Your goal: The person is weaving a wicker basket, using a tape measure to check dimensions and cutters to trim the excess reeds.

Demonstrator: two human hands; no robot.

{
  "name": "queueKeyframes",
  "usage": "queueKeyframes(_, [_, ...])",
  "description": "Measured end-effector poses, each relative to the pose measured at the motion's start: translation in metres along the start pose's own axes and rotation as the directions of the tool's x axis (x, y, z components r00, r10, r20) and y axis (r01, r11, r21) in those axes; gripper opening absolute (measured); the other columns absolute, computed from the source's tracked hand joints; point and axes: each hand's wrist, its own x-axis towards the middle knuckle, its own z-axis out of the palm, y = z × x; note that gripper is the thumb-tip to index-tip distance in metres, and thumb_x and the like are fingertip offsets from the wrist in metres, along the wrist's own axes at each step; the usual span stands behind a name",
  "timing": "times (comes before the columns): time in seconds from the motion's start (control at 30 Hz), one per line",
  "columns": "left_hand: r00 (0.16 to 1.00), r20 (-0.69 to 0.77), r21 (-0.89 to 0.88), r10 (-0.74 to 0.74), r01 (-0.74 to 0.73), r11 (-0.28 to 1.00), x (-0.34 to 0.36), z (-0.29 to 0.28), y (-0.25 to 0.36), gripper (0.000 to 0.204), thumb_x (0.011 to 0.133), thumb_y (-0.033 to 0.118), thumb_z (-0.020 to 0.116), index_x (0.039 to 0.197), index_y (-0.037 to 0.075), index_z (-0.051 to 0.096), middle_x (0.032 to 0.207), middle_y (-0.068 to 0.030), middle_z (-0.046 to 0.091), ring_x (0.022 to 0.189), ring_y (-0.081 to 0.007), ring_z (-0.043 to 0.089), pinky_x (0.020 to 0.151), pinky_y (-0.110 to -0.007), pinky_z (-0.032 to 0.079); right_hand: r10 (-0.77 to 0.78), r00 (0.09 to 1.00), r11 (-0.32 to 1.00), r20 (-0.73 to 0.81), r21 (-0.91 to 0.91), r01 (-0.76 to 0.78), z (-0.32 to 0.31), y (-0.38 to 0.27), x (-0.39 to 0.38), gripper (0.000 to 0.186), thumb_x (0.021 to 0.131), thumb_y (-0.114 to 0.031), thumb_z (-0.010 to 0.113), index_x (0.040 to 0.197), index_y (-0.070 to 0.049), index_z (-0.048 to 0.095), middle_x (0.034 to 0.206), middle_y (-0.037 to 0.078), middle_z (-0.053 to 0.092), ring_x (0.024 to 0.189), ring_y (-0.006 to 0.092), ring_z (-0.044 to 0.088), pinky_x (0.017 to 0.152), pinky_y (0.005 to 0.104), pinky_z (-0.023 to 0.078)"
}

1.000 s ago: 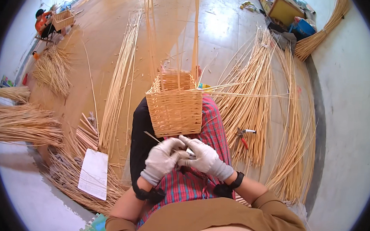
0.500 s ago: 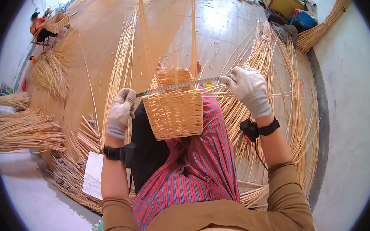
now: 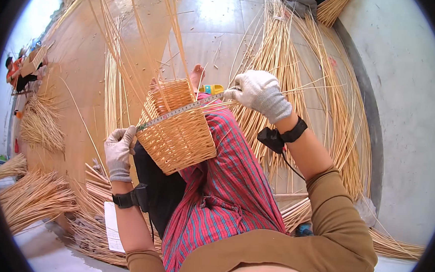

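A half-woven wicker basket (image 3: 179, 142) rests on my lap, tilted, with long loose canes (image 3: 139, 36) rising from its far side. Across its near upper edge runs a taut measuring tape (image 3: 179, 110). My left hand (image 3: 119, 150), in a white glove, pinches one end of the tape just off the basket's left corner. The other end is held in my gloved right hand (image 3: 256, 90), beyond the right corner and higher up. Both hands are closed, and the fingertips are partly hidden by the gloves' folds.
Long bundles of cane (image 3: 277, 55) lie along the right wall, and more cane (image 3: 37, 199) is heaped at the left. A white sheet of paper (image 3: 114, 227) is beside my left forearm. One yellow slipper (image 3: 211, 89) lies near my foot. Another person (image 3: 19, 76) sits far left.
The view has shifted, and the basket and tape now slant more, with the right end higher. My left hand sits lower in the picture. Both hands still hold the tape.
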Motion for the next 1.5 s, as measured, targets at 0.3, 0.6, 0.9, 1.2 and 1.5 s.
queueKeyframes(0.3, [0.982,-0.091,0.219,0.164,-0.141,0.965,-0.032,-0.039,-0.028,0.044,0.092,0.020,0.082,0.129,0.002,0.067,0.114,-0.0109,0.066,0.092,-0.0191,0.067,0.075,-0.033,0.058,-0.149,0.897,0.972,-0.416,0.105,0.211,-0.015,-0.022,-0.035,0.028,0.089,-0.038,0.076,0.080,-0.012,0.071,0.080,0.010,0.070,0.084,0.0322,0.067,0.079,0.0452,0.050])
queueKeyframes(0.6, [0.746,0.215,0.633,0.630,-0.598,0.492,-0.096,0.056,0.030,0.039,0.090,0.003,0.075,0.129,0.007,0.070,0.122,-0.0149,0.070,0.109,-0.0322,0.068,0.095,-0.040,0.055,-0.391,0.840,0.899,0.376,0.351,0.262,0.063,-0.072,-0.213,0.032,0.091,-0.042,0.072,0.101,-0.012,0.071,0.092,0.014,0.070,0.094,0.0349,0.069,0.082,0.0481,0.054])
queueKeyframes(0.9, [0.875,0.244,0.709,0.419,-0.456,0.539,-0.060,0.145,0.048,0.063,0.083,0.041,0.083,0.129,0.006,0.058,0.124,-0.0187,0.062,0.100,-0.0402,0.070,0.083,-0.049,0.056,-0.254,0.955,0.919,0.154,0.347,0.188,0.029,-0.042,-0.213,0.043,0.089,-0.038,0.075,0.126,-0.016,0.070,0.115,0.015,0.069,0.109,0.0369,0.066,0.095,0.0500,0.054])
queueKeyframes(1.2, [0.778,0.197,0.254,0.597,-0.628,0.735,-0.142,0.022,0.049,0.048,0.076,0.015,0.085,0.113,0.005,0.056,0.104,-0.0142,0.058,0.094,-0.0348,0.061,0.084,-0.042,0.053,0.201,0.979,0.499,0.008,0.859,-0.110,0.101,0.020,-0.081,0.059,0.097,-0.032,0.076,0.141,0.001,0.055,0.135,0.017,0.064,0.125,0.0233,0.061,0.109,0.0340,0.049])
queueKeyframes(1.5, [0.678,0.409,0.136,0.610,-0.707,0.694,-0.021,-0.017,-0.027,0.043,0.074,0.007,0.086,0.106,0.008,0.058,0.104,-0.0073,0.058,0.099,-0.0231,0.060,0.092,-0.035,0.050,0.226,0.974,0.518,-0.009,0.848,-0.112,0.180,0.014,-0.087,0.067,0.092,-0.030,0.080,0.144,0.000,0.051,0.129,0.019,0.070,0.118,0.0251,0.068,0.104,0.0372,0.051])
